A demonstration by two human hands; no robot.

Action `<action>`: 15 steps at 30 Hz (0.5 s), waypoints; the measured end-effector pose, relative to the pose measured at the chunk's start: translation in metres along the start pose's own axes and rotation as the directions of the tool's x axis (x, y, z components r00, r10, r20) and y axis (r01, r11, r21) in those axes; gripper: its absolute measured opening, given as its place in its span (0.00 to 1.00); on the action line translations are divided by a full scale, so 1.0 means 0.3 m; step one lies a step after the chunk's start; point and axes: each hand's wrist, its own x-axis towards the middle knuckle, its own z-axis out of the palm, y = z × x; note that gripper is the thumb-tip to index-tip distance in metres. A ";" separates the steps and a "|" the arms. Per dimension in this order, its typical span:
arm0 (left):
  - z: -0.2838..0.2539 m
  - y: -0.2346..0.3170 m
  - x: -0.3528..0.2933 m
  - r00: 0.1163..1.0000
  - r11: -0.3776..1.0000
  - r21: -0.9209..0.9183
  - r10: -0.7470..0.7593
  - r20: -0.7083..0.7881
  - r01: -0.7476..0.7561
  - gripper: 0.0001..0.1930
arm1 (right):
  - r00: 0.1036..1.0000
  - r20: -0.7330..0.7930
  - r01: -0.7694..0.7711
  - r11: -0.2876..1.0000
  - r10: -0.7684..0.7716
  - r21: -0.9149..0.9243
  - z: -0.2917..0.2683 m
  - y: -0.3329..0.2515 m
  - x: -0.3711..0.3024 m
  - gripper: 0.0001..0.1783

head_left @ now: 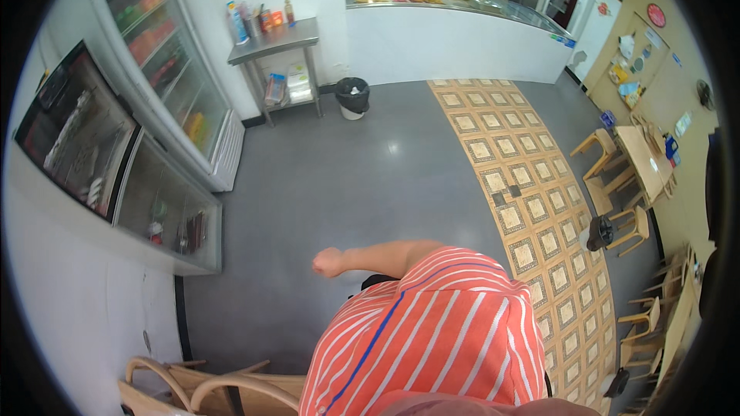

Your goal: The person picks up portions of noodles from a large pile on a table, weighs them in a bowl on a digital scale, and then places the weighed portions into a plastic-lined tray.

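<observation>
My right hand [329, 263] is curled into a fist, with nothing showing in it. The bare forearm comes out of a red-and-white striped sleeve [462, 260] and reaches left across the front of my body. Below the hand is the grey floor [339, 192], and the fist touches nothing that I can see. Something black [378, 281] shows just under the forearm, too little of it to name. My left hand is out of view. The striped shirt [432, 339] fills the lower middle.
Left stand a tall glass-door fridge [158, 62] and a lower display cabinet [166, 200]. Ahead are a metal side table [281, 42], a trash bin [352, 98] and a food counter [462, 38]. Wooden tables [644, 166] and stools line the right. A wooden chair [247, 385] is near left.
</observation>
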 end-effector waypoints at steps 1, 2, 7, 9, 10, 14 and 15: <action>0.017 0.038 0.031 1.000 1.000 -0.001 0.024 0.009 -0.024 0.20 | 0.998 0.002 -0.066 0.998 0.066 -0.002 0.028 0.095 -0.006 0.07; 0.024 0.067 0.055 0.999 0.999 0.002 0.038 0.014 -0.038 0.20 | 0.988 0.019 -0.156 0.987 0.156 0.033 0.032 0.163 -0.036 0.08; 0.070 0.168 0.137 0.998 0.998 0.027 0.054 0.030 -0.055 0.18 | 0.770 0.113 -0.637 0.747 0.628 0.187 -0.025 0.433 -0.294 0.11; 0.088 0.206 0.169 0.996 0.997 0.027 0.075 0.045 -0.076 0.17 | 0.691 0.143 -0.716 0.644 0.708 0.268 -0.070 0.527 -0.434 0.11; 0.100 0.232 0.186 0.995 0.996 0.031 0.087 0.053 -0.089 0.16 | 0.626 0.131 -0.766 0.573 0.769 0.293 -0.066 0.580 -0.490 0.11; 0.127 0.296 0.233 0.992 0.993 0.046 0.108 0.071 -0.112 0.15 | 0.483 0.062 -0.839 0.442 0.873 0.317 -0.036 0.687 -0.640 0.09; 0.125 0.306 0.235 0.991 0.993 0.050 0.106 0.078 -0.110 0.15 | 0.481 0.143 -0.845 0.415 0.865 0.337 -0.013 0.714 -0.657 0.09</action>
